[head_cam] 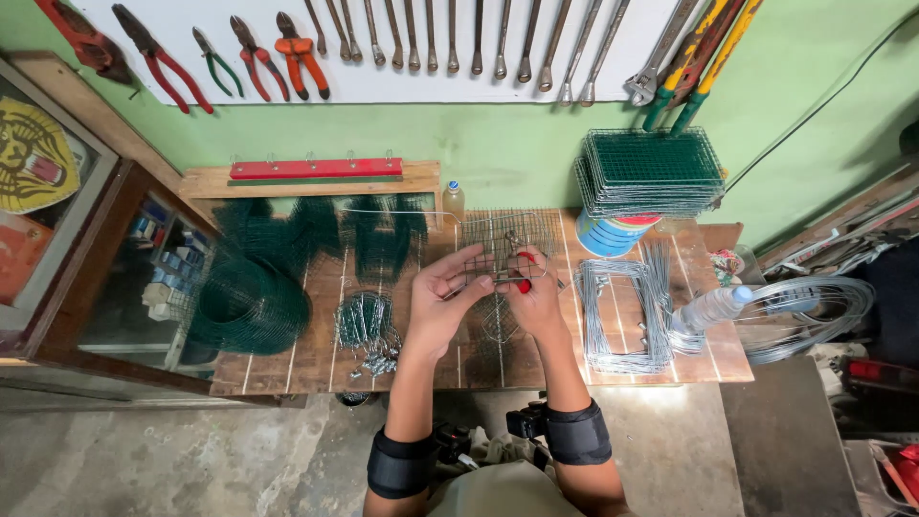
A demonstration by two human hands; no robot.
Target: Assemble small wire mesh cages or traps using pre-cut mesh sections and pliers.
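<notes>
The left hand [442, 292] is closed around the edge of a small wire mesh panel [493, 273] and keeps it lifted just above the wooden worktop [287, 354], probably so that it stays steady for the tool. The right hand [534, 292] is closed on red-handled pliers [523, 279], which touch the wire at the panel's right side. Under the hands lies another grey mesh sheet [507, 235]. To the right lie bent wire frames [622, 311] and a plastic bottle [708, 308], near to reach. To the left are small wire hooks [367, 325] and a roll of green mesh [247, 304]. A stack of green mesh panels [651, 170] rests on a container behind.
</notes>
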